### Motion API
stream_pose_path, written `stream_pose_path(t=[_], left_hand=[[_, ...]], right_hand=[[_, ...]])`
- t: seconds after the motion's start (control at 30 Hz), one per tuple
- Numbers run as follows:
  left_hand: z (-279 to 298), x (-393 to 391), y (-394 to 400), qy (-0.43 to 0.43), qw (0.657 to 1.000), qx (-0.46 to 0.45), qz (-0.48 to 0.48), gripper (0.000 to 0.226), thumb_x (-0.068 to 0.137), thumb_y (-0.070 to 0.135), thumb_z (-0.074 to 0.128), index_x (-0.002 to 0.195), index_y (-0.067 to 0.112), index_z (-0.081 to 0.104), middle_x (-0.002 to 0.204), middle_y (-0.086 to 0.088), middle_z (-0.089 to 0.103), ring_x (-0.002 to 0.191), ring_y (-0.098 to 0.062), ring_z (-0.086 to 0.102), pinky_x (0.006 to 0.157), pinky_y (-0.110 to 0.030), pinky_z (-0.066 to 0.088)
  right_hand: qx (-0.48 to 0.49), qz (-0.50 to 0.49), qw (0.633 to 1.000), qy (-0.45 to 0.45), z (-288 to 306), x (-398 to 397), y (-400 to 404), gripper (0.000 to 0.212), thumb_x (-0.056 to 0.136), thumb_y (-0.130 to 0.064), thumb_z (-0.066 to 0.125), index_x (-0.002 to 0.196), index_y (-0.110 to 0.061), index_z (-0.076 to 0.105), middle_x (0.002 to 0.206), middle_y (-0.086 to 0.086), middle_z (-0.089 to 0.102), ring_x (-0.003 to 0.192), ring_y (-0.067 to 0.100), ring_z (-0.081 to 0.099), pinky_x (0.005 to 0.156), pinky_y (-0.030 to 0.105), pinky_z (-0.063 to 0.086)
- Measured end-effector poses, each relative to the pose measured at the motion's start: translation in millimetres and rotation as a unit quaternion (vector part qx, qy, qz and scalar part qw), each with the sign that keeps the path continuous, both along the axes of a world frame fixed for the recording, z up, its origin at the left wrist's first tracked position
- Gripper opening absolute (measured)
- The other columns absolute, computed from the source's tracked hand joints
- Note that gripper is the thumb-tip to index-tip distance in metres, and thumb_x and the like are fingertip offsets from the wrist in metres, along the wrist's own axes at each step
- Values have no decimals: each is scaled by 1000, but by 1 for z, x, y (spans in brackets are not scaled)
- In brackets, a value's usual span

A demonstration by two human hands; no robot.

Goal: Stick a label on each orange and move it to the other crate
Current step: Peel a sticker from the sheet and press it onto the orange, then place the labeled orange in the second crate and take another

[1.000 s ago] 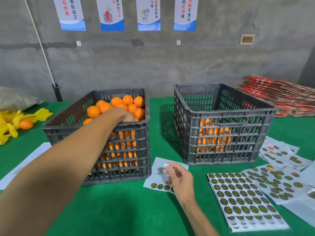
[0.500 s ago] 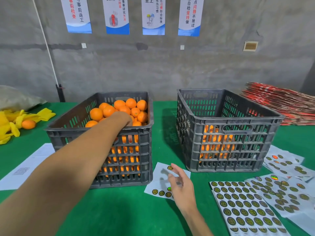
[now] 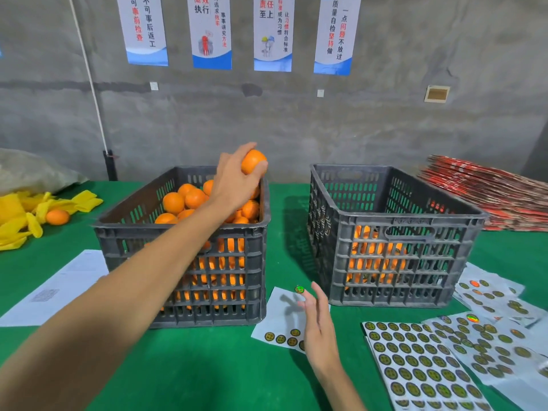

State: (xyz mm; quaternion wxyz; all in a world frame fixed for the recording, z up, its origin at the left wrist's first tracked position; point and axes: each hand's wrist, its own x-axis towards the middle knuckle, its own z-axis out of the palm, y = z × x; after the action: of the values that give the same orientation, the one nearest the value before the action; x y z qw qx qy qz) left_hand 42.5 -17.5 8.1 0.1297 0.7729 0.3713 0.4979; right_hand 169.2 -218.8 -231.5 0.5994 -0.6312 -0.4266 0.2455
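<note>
Green table [image 3: 207,381] under all of it. Two dark crates on top, side by side w/ a gap between. Left crate [image 3: 184,262] piled high w/ oranges [image 3: 189,200]. Right crate [image 3: 394,262] only part full, more oranges seen thru its slots. Stack of red sheets [image 3: 489,197] far right. Yellow stuff [image 3: 20,215] far left w/ one loose orange [image 3: 57,217] on it. White paper [image 3: 59,289] near left. Label sheets [image 3: 427,372] near right, overlapping; small sheet [image 3: 278,321] lying between crates, few labels left on it. Left hand [image 3: 234,179] up over left crate's far right corner, fingers curled round one picked orange [image 3: 253,161]. Right hand [image 3: 318,324] over small sheet, fingers pretty straight & spread. One round label [image 3: 299,289] stuck on a fingertip [image 3: 304,298], shiny green.
</note>
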Motion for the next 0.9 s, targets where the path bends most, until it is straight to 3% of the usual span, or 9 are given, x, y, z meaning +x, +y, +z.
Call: stream_pose_path(t=[0.07, 0.13, 0.23, 0.37, 0.5, 0.6, 0.73, 0.8, 0.9], left_hand=[[-5, 7, -35, -63, 994, 8, -86, 50, 101, 43, 59, 150, 40, 47, 126, -8, 51, 115, -19, 57, 99, -30, 45], [-24, 18, -71, -136, 971, -56, -190, 46, 104, 32, 58, 149, 36, 50, 132, -12, 46, 112, -20, 65, 94, -35, 58], [-61, 33, -115, -205, 931, -125, -275, 41, 105, 21, 59, 145, 29, 57, 139, -7, 50, 114, -20, 67, 87, -38, 63], [-115, 42, -152, -271, 864, -265, -331, 36, 100, 42, 63, 136, 42, 63, 127, 23, 64, 113, -23, 71, 90, -36, 61], [-153, 50, -160, -335, 806, -396, -285, 49, 83, 69, 65, 126, 45, 70, 135, -1, 62, 103, -24, 75, 99, -45, 57], [-166, 54, -158, -342, 802, -430, -235, 53, 86, 71, 62, 129, 40, 67, 127, -5, 68, 96, -23, 77, 103, -50, 53], [-171, 51, -159, -310, 822, -412, -241, 51, 91, 62, 66, 136, 38, 63, 136, 6, 66, 120, -16, 67, 105, -45, 54], [-172, 49, -157, -324, 824, -401, -233, 42, 93, 48, 72, 133, 38, 65, 134, 9, 67, 120, -13, 66, 103, -43, 56], [-175, 50, -155, -354, 813, -406, -219, 31, 96, 24, 73, 126, 27, 70, 127, -7, 68, 113, -24, 70, 94, -48, 60]], right_hand=[[7, 9, 1000, 6, 6, 1, 0, 47, 104, -64, 25, 150, -59, 23, 127, -65, 30, 115, -41, 27, 109, 21, 29], [14, 21, 1000, 10, 11, 1, 0, 49, 104, -64, 25, 153, -59, 18, 139, -61, 23, 123, -39, 22, 113, 24, 20], [40, 16, 999, 1, 24, 2, -2, 49, 106, -61, 22, 154, -58, 14, 153, -48, 18, 133, -30, 22, 115, 24, 20], [93, -7, 996, -5, 37, 7, -6, 58, 102, -67, 21, 158, -52, 13, 152, -47, 23, 140, -21, 26, 110, 19, 23], [142, -27, 989, -19, 44, 14, -14, 62, 98, -71, 23, 156, -53, 13, 158, -37, 25, 143, -16, 26, 105, 8, 26], [147, -25, 984, -94, 47, 14, -18, 66, 100, -70, 26, 160, -46, 12, 157, -40, 23, 145, -14, 24, 106, 12, 29], [105, -23, 959, -262, 41, 17, -19, 69, 102, -66, 29, 162, -40, 5, 162, -24, 30, 149, 0, 29, 119, 38, 29], [88, -29, 938, -335, 39, 19, -19, 72, 102, -66, 31, 162, -38, 3, 162, -21, 32, 150, 2, 28, 121, 38, 30], [83, -36, 918, -387, 37, 21, -19, 75, 100, -70, 31, 163, -37, 4, 162, -15, 34, 149, 4, 30, 119, 38, 33]])
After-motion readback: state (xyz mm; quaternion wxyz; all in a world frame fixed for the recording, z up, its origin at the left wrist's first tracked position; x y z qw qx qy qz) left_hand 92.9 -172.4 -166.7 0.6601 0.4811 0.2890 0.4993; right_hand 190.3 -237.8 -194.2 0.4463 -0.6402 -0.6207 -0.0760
